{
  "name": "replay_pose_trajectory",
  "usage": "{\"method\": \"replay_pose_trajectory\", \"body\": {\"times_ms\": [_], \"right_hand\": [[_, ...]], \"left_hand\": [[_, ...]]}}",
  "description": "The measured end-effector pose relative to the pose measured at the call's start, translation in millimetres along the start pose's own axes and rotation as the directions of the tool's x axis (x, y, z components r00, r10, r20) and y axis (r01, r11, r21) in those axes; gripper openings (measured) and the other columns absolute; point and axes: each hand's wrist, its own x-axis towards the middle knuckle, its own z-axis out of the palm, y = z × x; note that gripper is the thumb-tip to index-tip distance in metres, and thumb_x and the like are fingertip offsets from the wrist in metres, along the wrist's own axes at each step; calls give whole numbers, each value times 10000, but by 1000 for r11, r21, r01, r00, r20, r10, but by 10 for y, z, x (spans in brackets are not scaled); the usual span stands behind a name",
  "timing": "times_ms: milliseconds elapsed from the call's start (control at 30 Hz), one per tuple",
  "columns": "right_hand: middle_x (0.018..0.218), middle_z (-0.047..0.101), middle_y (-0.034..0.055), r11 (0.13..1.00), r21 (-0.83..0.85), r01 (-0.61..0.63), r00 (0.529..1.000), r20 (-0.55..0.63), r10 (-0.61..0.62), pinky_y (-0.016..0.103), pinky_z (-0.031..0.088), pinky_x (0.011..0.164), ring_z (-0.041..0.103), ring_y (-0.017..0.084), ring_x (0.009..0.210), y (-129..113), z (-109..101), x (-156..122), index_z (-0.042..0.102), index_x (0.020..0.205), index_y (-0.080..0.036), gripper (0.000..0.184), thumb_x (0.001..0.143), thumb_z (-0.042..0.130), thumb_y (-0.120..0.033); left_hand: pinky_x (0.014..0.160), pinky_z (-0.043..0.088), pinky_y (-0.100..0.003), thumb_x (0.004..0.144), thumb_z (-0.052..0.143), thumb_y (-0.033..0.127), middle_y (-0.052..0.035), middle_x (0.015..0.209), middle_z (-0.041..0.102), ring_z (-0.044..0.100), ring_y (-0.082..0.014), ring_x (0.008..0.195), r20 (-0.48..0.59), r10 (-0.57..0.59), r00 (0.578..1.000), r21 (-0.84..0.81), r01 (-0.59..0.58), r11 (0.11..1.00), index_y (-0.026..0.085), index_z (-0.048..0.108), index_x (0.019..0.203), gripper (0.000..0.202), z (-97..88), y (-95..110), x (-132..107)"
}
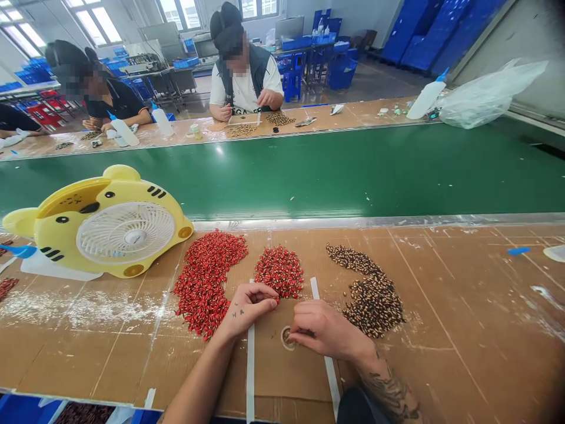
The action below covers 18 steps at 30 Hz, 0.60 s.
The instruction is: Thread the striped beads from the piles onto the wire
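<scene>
My left hand (249,306) hovers at the lower edge of a small heap of red beads (279,271), fingers curled in a pinch; what they hold is too small to name. My right hand (320,328) rests on the cardboard-covered bench, fingers closed beside a small round ring (286,338) lying flat. A larger heap of red beads (205,280) lies to the left. A heap of brown-and-white beads (371,291) lies to the right. Two white strips (251,353) run along the cardboard between my arms.
A yellow tiger-shaped desk fan (106,221) lies at the left. A green conveyor belt (331,171) runs across behind the bench. Two people sit at the far bench with beads and white bottles (426,99). A clear plastic bag (485,94) sits far right.
</scene>
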Motion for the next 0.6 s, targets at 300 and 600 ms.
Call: {"method": "replay_pose_trajectory", "body": {"times_ms": [300,600], "right_hand": [[645,559,9,999,-18,39,998,59,-37,266,327,602,508,143,620,-50,-17,28,618,680,-179,313,968,541,-273],[659,580,5,989,124,-86,992,99,74,250,343,596,517,132,627,-7,-129,1,647,707,-174,265,940,588,-287]], "left_hand": [[606,472,-232,652,831,274,-37,651,725,626,-134,582,16,-26,1000,-65,27,998,131,768,781,202,17,-174,-2],[610,459,-224,683,810,258,-46,722,733,617,-134,626,5,12,1000,-35,-12,999,138,790,795,166,12,-209,12]]}}
